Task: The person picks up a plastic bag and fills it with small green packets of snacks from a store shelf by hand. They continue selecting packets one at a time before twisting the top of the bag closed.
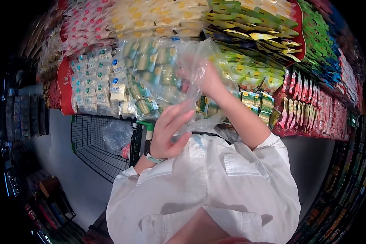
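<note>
A large clear plastic bag [166, 77] is spread in front of the shelf, its film crumpled and shiny. My right hand [205, 79] is behind or inside its film, with the fingers blurred by the plastic; I cannot tell what they grip. Lower down, my left hand [171, 132] has its fingers stretched and the thumb apart, fingertips close to the bag's lower edge. Through the film show green-and-yellow packets [148, 61]. Small green packs [266, 107] stand to the right of my right forearm.
A black wire shopping cart [95, 142] stands at the left, holding a crumpled clear bag [118, 136] and something red. White packets [89, 81] fill the shelf's left side. Pink-and-red packets [299, 101] hang at the right, and yellow-and-white packets [158, 16] lie above.
</note>
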A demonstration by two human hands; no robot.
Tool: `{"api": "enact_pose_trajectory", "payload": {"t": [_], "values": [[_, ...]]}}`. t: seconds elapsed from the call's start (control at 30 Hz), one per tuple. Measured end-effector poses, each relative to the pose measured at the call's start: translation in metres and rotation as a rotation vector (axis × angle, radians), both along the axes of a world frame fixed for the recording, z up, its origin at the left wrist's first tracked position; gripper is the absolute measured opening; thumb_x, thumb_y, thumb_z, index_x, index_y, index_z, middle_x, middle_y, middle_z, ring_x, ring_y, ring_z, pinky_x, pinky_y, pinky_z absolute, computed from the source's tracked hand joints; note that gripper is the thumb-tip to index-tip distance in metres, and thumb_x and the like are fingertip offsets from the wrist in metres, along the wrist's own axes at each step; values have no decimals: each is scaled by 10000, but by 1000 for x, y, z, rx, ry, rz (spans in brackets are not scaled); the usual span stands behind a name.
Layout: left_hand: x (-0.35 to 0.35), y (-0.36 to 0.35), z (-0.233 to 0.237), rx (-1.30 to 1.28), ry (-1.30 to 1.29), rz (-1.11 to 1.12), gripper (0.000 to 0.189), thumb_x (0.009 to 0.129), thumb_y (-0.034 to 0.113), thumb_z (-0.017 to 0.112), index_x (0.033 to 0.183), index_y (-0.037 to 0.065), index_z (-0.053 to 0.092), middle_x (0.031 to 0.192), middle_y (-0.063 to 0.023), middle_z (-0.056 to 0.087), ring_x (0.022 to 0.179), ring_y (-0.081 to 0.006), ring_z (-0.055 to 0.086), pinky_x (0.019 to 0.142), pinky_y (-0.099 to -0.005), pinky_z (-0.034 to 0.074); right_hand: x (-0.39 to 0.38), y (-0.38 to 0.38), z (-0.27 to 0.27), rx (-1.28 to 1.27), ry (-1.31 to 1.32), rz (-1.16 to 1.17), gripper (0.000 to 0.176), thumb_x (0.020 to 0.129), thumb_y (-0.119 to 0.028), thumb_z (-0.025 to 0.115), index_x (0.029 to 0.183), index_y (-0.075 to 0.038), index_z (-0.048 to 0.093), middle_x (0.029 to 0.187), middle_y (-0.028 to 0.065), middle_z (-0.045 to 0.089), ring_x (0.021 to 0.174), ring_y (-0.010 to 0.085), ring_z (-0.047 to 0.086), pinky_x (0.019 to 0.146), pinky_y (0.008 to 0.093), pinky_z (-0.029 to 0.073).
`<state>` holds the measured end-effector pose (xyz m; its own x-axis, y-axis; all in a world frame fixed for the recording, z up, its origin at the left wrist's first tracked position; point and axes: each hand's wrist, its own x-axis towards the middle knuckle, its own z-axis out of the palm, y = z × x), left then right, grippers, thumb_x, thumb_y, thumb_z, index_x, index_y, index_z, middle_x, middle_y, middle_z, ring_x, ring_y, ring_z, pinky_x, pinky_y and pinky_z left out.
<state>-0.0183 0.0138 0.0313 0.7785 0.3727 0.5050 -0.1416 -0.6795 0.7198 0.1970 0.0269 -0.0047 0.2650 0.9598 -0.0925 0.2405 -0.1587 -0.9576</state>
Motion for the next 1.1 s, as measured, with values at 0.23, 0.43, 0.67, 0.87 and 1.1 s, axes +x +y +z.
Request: {"api": "enact_pose_trajectory", "payload": {"t": [0.23, 0.43, 0.67, 0.87, 1.1], "values": [[-2, 0, -7, -45, -4, 13, 553, 749, 21, 654, 1293, -38, 579, 1335, -248, 550, 1118, -407, 574, 961, -448, 450, -11, 13, -27, 185, 161, -106, 341, 883, -92, 679, 1181, 27, 564, 844, 81, 663, 677, 149, 672, 574, 282, 565], [-4, 2, -9, -112, -11, 52, 555, 760, 13, 654, 1305, -45, 566, 1316, -247, 557, 1106, -374, 594, 934, -415, 474, 1, -37, 24, 28, 285, -102, 231, 910, -75, 672, 1089, 35, 577, 862, 61, 658, 695, 120, 655, 583, 262, 561], [-3, -4, -11, -96, 15, 130, 550, 795, 35, 655, 1328, -51, 546, 1321, -223, 545, 1068, -317, 615, 928, -390, 482, 41, -144, 8, 259, 87, -366, 94, 896, -23, 684, 968, 21, 642, 819, 39, 665, 660, 74, 617, 584, 207, 498], [3, -17, -21, -90, -15, 294, 610, 858, 68, 635, 1420, -68, 439, 1416, -211, 455, 1058, -261, 554, 918, -379, 472, 98, -217, -7, -22, -450, -593, 257, 816, 5, 703, 1066, 1, 644, 955, 95, 653, 800, 207, 633, 743, 311, 515], [16, -32, -30, -128, -128, 510, 613, 898, 50, 583, 1468, -44, 379, 1473, -178, 403, 973, -184, 546, 820, -313, 511, 115, -218, 8, -142, -1009, -286, 425, 772, -116, 761, 1164, -42, 614, 1080, 134, 616, 995, 341, 593, 870, 429, 470]]}}
